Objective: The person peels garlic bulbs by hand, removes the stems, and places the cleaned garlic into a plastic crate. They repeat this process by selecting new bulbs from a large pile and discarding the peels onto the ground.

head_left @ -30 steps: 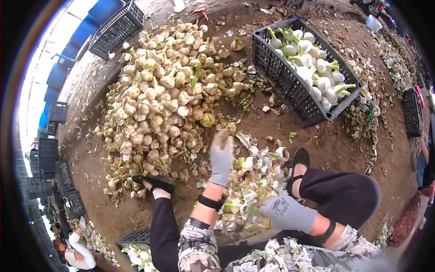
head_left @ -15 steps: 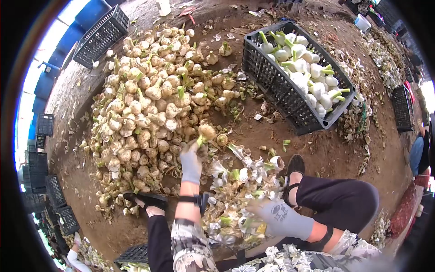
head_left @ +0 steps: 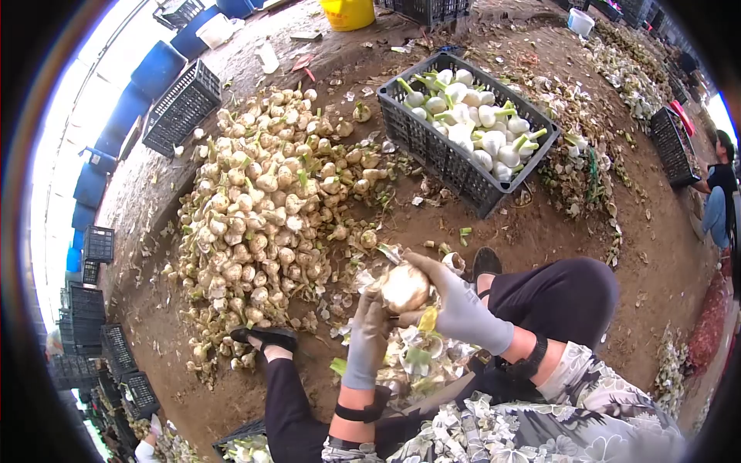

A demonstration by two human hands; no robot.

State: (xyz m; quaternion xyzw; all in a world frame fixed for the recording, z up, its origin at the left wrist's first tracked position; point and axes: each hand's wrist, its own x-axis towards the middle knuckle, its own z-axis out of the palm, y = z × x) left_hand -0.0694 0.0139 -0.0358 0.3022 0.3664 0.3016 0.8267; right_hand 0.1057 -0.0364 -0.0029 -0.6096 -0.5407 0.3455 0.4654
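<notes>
We hold one garlic bulb (head_left: 405,287) between our two gloved hands, close to the right of the near part of the heap of unpeeled garlic (head_left: 266,204). Our left hand (head_left: 369,332) has its fingertips pressed against the bulb's left side. Our right hand (head_left: 463,309) pinches it from the other side, fingers curved over its upper right and thumb beneath. The bulb lies at the fingertips, clear of both palms, its pale face bare between them. Below our hands, to the near right of the heap, we see loose skins (head_left: 432,359). Well to the heap's right stands a black crate (head_left: 455,158) filled with white bulbs (head_left: 478,116). Our left shoe (head_left: 266,337) rests at the heap's near edge, and a yellow bucket (head_left: 347,11) stands beyond the heap.
</notes>
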